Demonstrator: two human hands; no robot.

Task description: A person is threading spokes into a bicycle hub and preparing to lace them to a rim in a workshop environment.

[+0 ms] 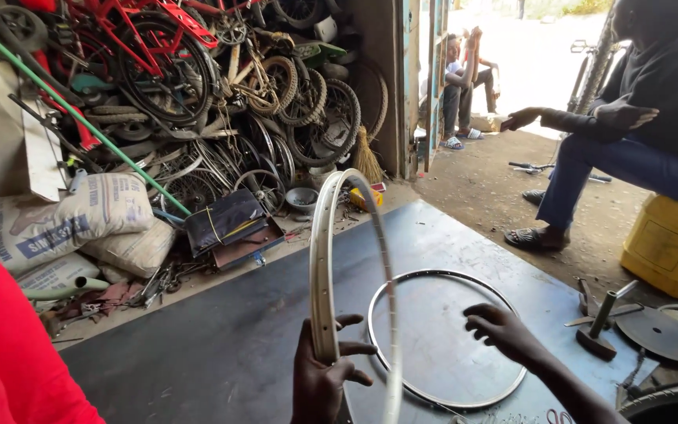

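My left hand (pixel 323 377) grips a bare silver bicycle wheel rim (pixel 325 259) near its lower edge and holds it upright, edge-on to me. A second silver rim (pixel 402 377) lies flat on the dark metal sheet (pixel 229 338) just right of the first. My right hand (pixel 504 330) hovers over the flat rim with fingers spread, holding nothing; whether it touches the rim I cannot tell.
A heap of bicycle frames and wheels (pixel 198 86) fills the back left, with filled sacks (pixel 72 220) below it. Hammers (pixel 599 330) and a metal disc (pixel 661 334) lie at the right. A person (pixel 637 133) sits on a yellow container (pixel 672 243); another person (pixel 461 86) sits outside.
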